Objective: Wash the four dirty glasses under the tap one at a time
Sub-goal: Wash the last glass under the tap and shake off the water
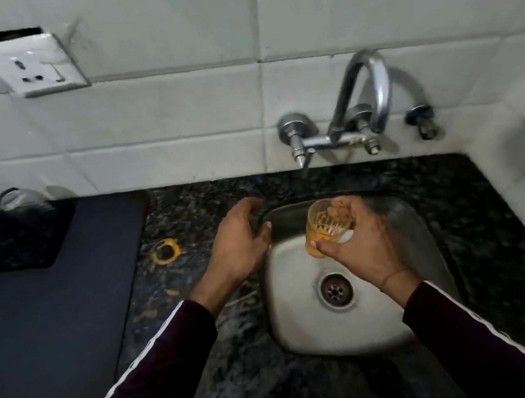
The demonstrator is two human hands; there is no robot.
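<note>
Right hand [355, 245] was wrapped round an orange-smeared glass [324, 226], tilted over the steel sink [310, 329], with the empty left hand [240, 240] loosely curled just beside it on the rim. Looked light but breakable and probably slick when wet, so I'd grip the sides, not the lip

Both arms come in from about 6 o'clock in dark maroon sleeves with a white stripe. Left hand [238, 239] is loosely curled, palm down, empty, fingers aimed at 12. Right hand [352, 236] sits at its 3 o'clock, fingers wrapped round a glass [322, 223], thin band on the wrist.
</note>
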